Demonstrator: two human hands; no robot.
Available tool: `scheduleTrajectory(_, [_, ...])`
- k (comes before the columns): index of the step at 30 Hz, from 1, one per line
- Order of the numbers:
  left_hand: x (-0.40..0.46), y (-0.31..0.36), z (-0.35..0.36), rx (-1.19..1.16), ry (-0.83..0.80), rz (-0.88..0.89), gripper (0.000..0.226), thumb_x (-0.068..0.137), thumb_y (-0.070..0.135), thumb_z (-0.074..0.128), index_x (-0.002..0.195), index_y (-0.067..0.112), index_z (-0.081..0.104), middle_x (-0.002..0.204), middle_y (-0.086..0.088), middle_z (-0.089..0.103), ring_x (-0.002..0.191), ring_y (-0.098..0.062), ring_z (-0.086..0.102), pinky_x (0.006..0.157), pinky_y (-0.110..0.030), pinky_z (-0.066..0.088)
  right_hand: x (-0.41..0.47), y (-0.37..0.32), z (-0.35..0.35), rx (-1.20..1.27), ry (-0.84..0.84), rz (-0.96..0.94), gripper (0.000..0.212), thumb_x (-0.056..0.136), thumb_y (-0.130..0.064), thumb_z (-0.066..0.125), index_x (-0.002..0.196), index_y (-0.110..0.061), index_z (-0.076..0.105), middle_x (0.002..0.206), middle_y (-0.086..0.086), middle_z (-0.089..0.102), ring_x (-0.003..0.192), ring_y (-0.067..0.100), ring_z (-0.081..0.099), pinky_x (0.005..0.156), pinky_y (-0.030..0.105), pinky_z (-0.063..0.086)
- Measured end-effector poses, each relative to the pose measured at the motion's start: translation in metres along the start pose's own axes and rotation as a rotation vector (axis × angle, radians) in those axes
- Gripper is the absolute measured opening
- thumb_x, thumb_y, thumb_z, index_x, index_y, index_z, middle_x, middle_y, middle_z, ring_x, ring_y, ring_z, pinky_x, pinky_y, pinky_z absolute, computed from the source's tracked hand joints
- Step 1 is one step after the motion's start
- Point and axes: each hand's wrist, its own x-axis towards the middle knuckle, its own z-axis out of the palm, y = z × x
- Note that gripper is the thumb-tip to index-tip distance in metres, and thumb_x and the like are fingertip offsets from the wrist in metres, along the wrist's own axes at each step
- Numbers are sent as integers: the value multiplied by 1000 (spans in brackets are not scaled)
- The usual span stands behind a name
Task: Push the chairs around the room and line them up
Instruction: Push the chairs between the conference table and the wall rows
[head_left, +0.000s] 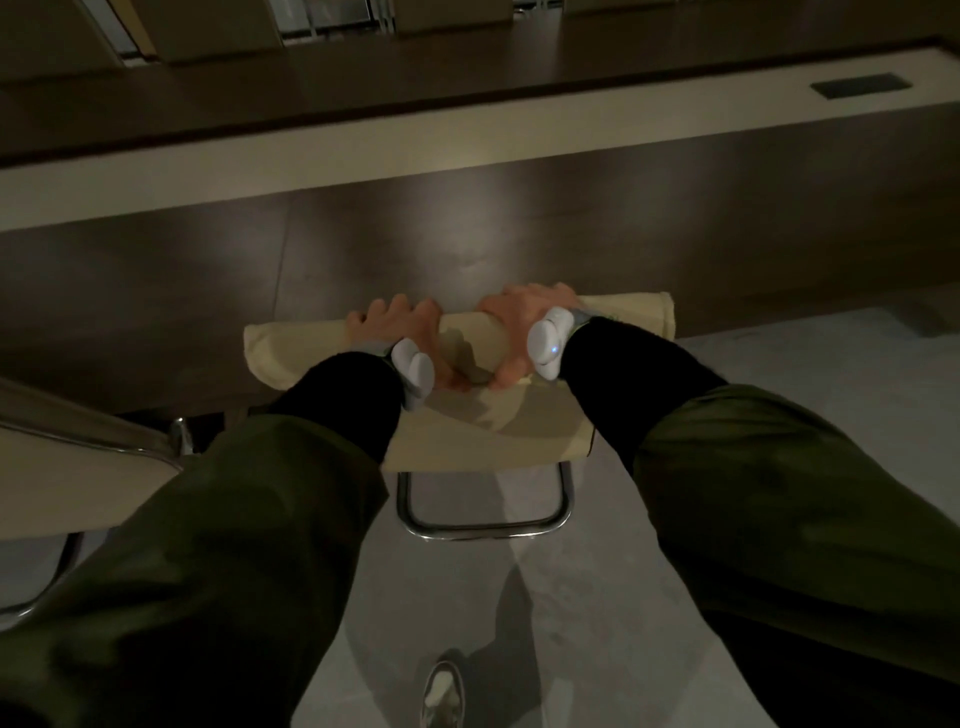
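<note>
Left hand (395, 332) and right hand (519, 322) curled tight over cream chair (467, 436) backrest, dark table (467, 218) just beyond, second chair (78, 467) at left

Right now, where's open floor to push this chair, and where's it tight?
Bare pale floor opens right of the cream chair, bordered by the dark table. Left is crowded: a second chair sits close. Both the left hand and right hand grip the backrest.

Second chair (78, 467) cut off by left edge; shoe (442, 693) cropped at bottom; fingertips hidden behind chair back (623, 317).
</note>
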Motion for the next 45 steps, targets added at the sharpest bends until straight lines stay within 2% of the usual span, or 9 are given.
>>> scheduleTrajectory(4, [27, 6, -6, 5, -70, 11, 83, 51, 72, 77, 114, 33, 40, 121, -5, 47, 112, -36, 48, 88, -53, 32, 15, 12, -12, 9, -56, 26, 86, 55, -58, 89, 128, -30, 53, 124, 6, 59, 112, 32, 58, 89, 41, 45])
scheduleTrajectory(9, [31, 22, -14, -14, -119, 5, 92, 52, 77, 74, 125, 31, 42, 126, -7, 46, 119, -37, 46, 97, -55, 35, 15, 24, -21, -4, -95, 8, 86, 60, -53, 89, 132, -27, 52, 130, 7, 55, 117, 32, 55, 95, 43, 44])
scheduleTrajectory(19, [24, 33, -14, -36, -113, -26, 86, 54, 73, 78, 120, 32, 42, 124, -5, 45, 119, -37, 44, 101, -57, 32, 13, 35, -15, -46, -70, -26, 90, 57, -59, 88, 133, -31, 49, 131, 4, 53, 118, 30, 53, 94, 43, 44])
scheduleTrajectory(25, [34, 40, -10, -23, -117, -58, 81, 50, 53, 86, 113, 36, 37, 123, -5, 46, 117, -39, 45, 99, -61, 34, 17, 45, -16, -49, -65, -38, 91, 55, -60, 88, 132, -31, 49, 129, 4, 55, 116, 30, 55, 92, 43, 45])
scheduleTrajectory(34, [35, 55, -19, -64, -140, -31, 84, 61, 69, 77, 126, 29, 41, 129, -8, 45, 125, -38, 42, 103, -59, 29, 15, 55, -24, -14, -105, -13, 88, 60, -50, 91, 134, -23, 51, 131, 8, 55, 118, 31, 54, 95, 45, 44])
scheduleTrajectory(37, [33, 55, -15, -31, -108, -36, 79, 59, 58, 82, 121, 31, 41, 130, -6, 46, 124, -38, 42, 103, -60, 30, 9, 52, -24, -14, -103, 37, 88, 59, -51, 90, 134, -23, 52, 132, 9, 53, 120, 33, 52, 97, 47, 43])
scheduleTrajectory(39, [30, 56, -14, -32, -120, -34, 83, 58, 56, 83, 124, 32, 39, 133, -5, 44, 126, -37, 40, 105, -63, 27, 4, 50, -20, -28, -85, 60, 87, 57, -54, 90, 131, -26, 53, 131, 8, 53, 120, 32, 52, 97, 47, 42])
scheduleTrajectory(42, [23, 58, -17, -67, -155, -26, 93, 62, 67, 78, 135, 29, 36, 141, -7, 40, 132, -37, 35, 107, -61, 24, -4, 47, -14, -41, -20, 111, 87, 54, -57, 89, 129, -32, 52, 129, 3, 52, 121, 30, 49, 99, 46, 40])
scheduleTrajectory(45, [14, 61, -19, -35, -114, -29, 98, 63, 71, 74, 140, 27, 33, 145, -8, 38, 133, -36, 36, 108, -59, 26, -9, 51, 0, -11, 10, 163, 98, 48, -54, 91, 134, -40, 46, 124, -8, 46, 123, 23, 44, 101, 36, 30])
